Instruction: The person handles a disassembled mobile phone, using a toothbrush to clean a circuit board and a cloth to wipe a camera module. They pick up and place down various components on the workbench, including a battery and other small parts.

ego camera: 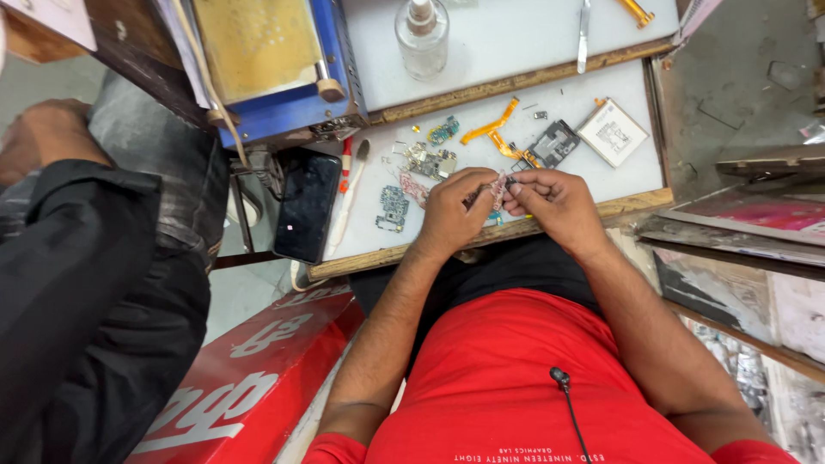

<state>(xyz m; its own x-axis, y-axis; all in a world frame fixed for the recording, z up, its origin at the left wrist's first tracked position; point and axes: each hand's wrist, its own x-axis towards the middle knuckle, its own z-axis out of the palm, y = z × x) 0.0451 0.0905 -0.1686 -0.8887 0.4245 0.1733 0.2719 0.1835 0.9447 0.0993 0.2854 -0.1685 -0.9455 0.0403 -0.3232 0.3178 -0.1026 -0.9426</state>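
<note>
The white worktop (601,163) lies before me, its wooden edge just past my lap, and a person in dark clothes (86,283) sits to my left, one hand of theirs on a knee. A blue machine (284,69) stands at the far left of the worktop, a dark phone (307,206) lies face up below it, and a clear bottle (422,34) stands further back. Smaller things are spread near my hands: a white battery (612,132), an orange flex cable (491,131) and two little circuit boards (394,207). My left hand (453,210) and right hand (553,199) meet over the near edge, fingers of both pinched shut on a small pinkish part (498,188) held between them. My fingers hide most of it, so I cannot tell its shape.
</note>
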